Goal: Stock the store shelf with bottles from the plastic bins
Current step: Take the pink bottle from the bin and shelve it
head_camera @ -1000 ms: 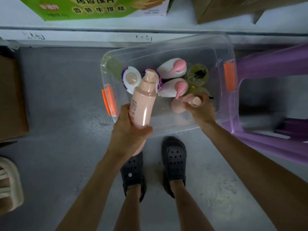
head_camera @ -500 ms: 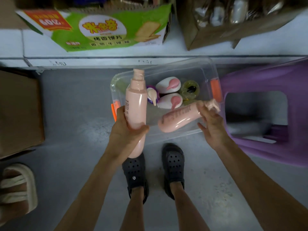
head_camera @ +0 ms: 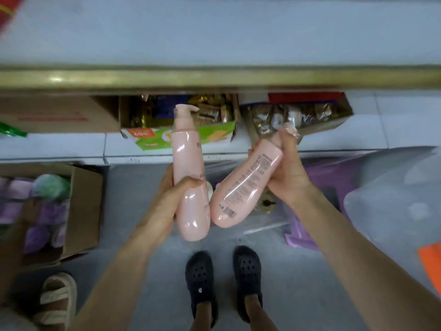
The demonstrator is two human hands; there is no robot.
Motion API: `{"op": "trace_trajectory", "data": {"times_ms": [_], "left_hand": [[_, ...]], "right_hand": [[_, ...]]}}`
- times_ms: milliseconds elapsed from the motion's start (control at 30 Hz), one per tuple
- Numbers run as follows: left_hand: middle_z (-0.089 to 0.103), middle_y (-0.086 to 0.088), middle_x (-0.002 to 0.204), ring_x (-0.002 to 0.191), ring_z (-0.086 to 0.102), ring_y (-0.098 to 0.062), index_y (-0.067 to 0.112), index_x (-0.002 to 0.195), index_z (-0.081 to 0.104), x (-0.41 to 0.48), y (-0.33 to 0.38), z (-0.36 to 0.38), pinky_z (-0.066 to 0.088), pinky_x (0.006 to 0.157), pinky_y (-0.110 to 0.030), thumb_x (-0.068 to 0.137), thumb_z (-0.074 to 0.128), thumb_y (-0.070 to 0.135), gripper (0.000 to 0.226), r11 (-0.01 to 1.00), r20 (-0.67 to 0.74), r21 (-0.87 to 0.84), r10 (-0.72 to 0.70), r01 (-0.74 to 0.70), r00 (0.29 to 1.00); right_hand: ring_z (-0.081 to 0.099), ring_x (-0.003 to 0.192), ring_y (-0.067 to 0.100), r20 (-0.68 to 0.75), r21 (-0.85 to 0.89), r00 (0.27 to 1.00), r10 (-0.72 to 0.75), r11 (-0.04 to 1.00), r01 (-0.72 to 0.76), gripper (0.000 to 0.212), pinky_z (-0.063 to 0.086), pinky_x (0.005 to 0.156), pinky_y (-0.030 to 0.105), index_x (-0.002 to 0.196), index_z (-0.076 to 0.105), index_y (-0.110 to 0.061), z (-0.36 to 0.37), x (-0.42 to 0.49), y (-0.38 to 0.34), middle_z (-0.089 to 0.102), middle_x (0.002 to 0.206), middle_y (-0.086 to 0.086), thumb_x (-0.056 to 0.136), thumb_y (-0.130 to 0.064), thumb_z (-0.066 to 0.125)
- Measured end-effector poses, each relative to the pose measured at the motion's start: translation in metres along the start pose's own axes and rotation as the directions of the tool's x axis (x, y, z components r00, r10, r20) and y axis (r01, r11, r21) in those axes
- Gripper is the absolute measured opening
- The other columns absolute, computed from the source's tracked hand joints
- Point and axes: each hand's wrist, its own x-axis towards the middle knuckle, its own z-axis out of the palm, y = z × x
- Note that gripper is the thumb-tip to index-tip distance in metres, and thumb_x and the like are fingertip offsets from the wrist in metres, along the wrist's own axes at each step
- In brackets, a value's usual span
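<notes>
My left hand (head_camera: 164,201) grips a pink pump bottle (head_camera: 188,163) round its lower half and holds it upright, pump on top. A second pink bottle (head_camera: 245,185) is held by my right hand (head_camera: 287,168) near its neck, tilted with its printed back label facing me. The two bottles almost touch at their bases. Below and behind them lies the clear plastic bin (head_camera: 267,225) on the floor, mostly hidden. Above runs the shelf (head_camera: 214,37) with a brass-coloured front edge (head_camera: 214,77).
A lower shelf holds a green snack box (head_camera: 214,136) and a cardboard box of wrapped goods (head_camera: 303,118). A purple stool (head_camera: 334,177) stands right of the bin, a cardboard box (head_camera: 78,211) left. Another person's sandalled foot (head_camera: 57,299) is bottom left. A clear lid (head_camera: 393,199) lies right.
Both hands have lifted the pink bottles up out of the bin toward the shelf. The view has tilted upward, so the upper shelf now shows.
</notes>
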Motion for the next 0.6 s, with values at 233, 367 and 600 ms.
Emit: {"op": "trace_trajectory", "data": {"times_ms": [233, 367, 600], "left_hand": [[0.069, -0.005, 0.102, 0.092, 0.066, -0.023, 0.024, 0.116, 0.057, -0.053, 0.112, 0.013, 0.053, 0.08, -0.038, 0.044, 0.069, 0.044, 0.076, 0.99, 0.055, 0.022, 0.141, -0.142, 0.989], [0.07, 0.0, 0.093, 0.083, 0.065, -0.016, 0.028, 0.102, 0.059, -0.089, 0.166, 0.02, 0.052, 0.075, -0.03, 0.055, 0.069, 0.034, 0.048, 0.969, 0.077, 0.03, 0.244, -0.246, 0.967], [0.066, -0.013, 0.106, 0.09, 0.064, -0.025, 0.025, 0.107, 0.058, -0.156, 0.251, 0.029, 0.051, 0.084, -0.043, 0.061, 0.069, 0.036, 0.049, 0.924, 0.135, 0.014, 0.378, -0.383, 0.916]], "right_hand": [[0.062, 0.068, 0.017, 0.12, -0.483, 0.965, -0.233, 0.835, 0.261, 0.028, 0.047, 0.078, 0.033, 0.07, 0.063, -0.018, 0.074, -0.076, -0.085, 0.068, 0.071, 0.001, 0.088, -0.039, 0.059], [0.066, 0.08, 0.013, 0.189, -0.614, 0.907, -0.376, 0.676, 0.408, 0.028, 0.049, 0.081, 0.031, 0.084, 0.057, -0.02, 0.107, -0.125, -0.133, 0.067, 0.082, -0.005, 0.084, -0.049, 0.061], [0.06, 0.083, 0.012, 0.086, -0.411, 0.825, -0.559, 0.734, 0.54, 0.038, 0.051, 0.078, 0.03, 0.096, 0.052, -0.019, 0.15, -0.208, -0.218, 0.06, 0.088, -0.002, 0.073, -0.035, 0.077]]}}
